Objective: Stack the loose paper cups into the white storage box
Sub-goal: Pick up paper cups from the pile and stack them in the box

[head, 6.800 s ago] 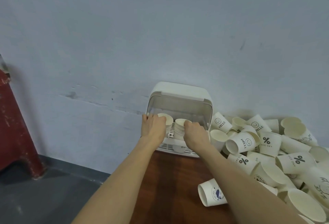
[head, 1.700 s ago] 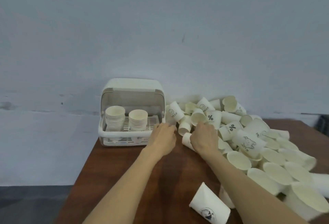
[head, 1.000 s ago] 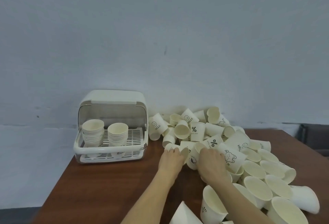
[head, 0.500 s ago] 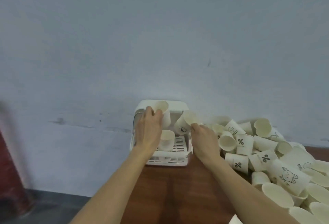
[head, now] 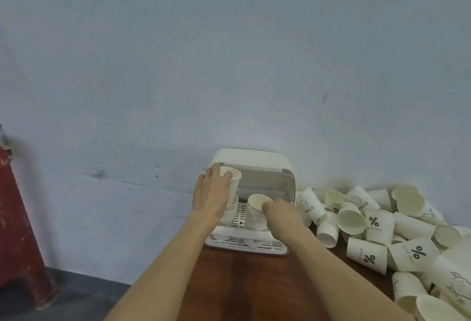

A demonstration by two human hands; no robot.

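**Cups lowered toward the two stacks**

Both hands have dropped since half a second ago. Left hand (head: 212, 197) grips a smooth paper cup (head: 232, 183) upright above the left stack (head: 229, 212) – fingers curled round its wall. Right hand (head: 281, 215) pinches the rim of the top cup on the right stack (head: 256, 212). Both stacks stand on the slatted floor of the white storage box (head: 254, 161), rounded plastic, on the wooden table (head: 254, 285). Loose printed cups (head: 377, 226) lie heaped just right.

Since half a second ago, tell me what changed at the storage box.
The right hand has lowered its paper cup onto the right stack in the white storage box. The left hand still holds its cup above the left stack. The loose pile stayed put.
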